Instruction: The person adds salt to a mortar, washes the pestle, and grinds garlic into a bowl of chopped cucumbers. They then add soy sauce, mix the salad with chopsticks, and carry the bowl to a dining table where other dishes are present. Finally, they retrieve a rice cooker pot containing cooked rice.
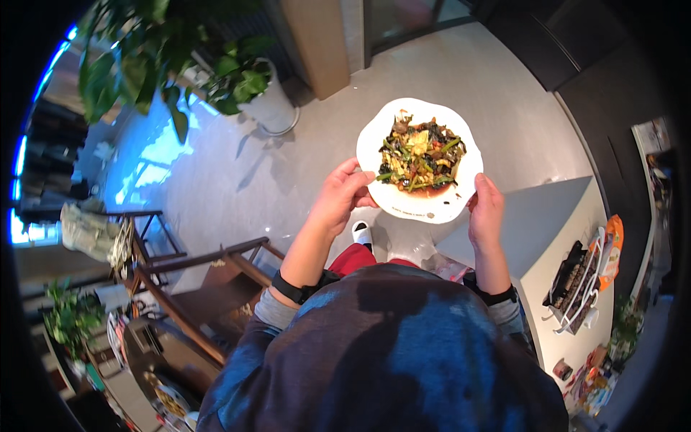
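Between my two hands is a white plate with a wavy rim (378,129), held out in front of me above the floor. My left hand (345,194) grips its lower left edge, thumb on the rim and fingers beneath. On the lower right edge, my right hand (487,208) has its thumb at the rim, its fingers partly hidden. Cooked food (421,154) with egg, dark pieces, green stems and red bits lies on the plate in brown sauce. Some small writing is on the rim nearest me.
Potted plants, one in a white pot (272,105), stand ahead left by a pillar (318,54). Wooden chairs (200,254) and a table with a dish (173,399) are at left. A white counter (550,318) at right bears a bag (575,286) and an orange packet (611,251).
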The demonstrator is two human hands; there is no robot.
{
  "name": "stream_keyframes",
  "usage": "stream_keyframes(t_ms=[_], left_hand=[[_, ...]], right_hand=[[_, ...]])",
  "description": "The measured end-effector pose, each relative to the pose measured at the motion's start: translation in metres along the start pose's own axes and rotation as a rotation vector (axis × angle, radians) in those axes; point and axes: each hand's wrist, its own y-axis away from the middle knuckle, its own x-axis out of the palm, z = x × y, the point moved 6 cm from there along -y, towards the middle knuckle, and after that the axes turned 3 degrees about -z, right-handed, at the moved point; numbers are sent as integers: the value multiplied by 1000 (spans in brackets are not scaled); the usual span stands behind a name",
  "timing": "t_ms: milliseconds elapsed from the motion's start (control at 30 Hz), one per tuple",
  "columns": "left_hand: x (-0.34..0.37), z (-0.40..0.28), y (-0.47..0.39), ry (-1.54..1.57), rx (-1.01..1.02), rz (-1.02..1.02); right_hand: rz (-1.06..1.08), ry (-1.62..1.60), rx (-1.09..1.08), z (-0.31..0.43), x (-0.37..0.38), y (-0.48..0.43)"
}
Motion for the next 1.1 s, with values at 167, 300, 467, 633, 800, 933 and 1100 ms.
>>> stream_keyframes(t_ms=[167, 300, 467, 633, 800, 933, 1100], left_hand=[[44, -38, -85, 71, -22, 188], [45, -35, -124, -18, -119, 175], [62, -40, -205, -48, -141, 188], [71, -77, -296, -139, -78, 102], [103, -134, -361, -33, -15, 45], [139, -168, -428, -12, 23, -30], [179, -187, -534, 38, 49, -42]], right_hand=[[-120, -52, -10, 30, -3, -59], [-154, 1, 20, 26, -10, -81], [-230, 3, 63, 23, -18, -155], [-37, 2, 95, 27, 15, -273], [136, 44, 134, 67, 38, -370], [169, 16, 144, 105, 36, -447], [161, 149, 165, 117, 0, -547]])
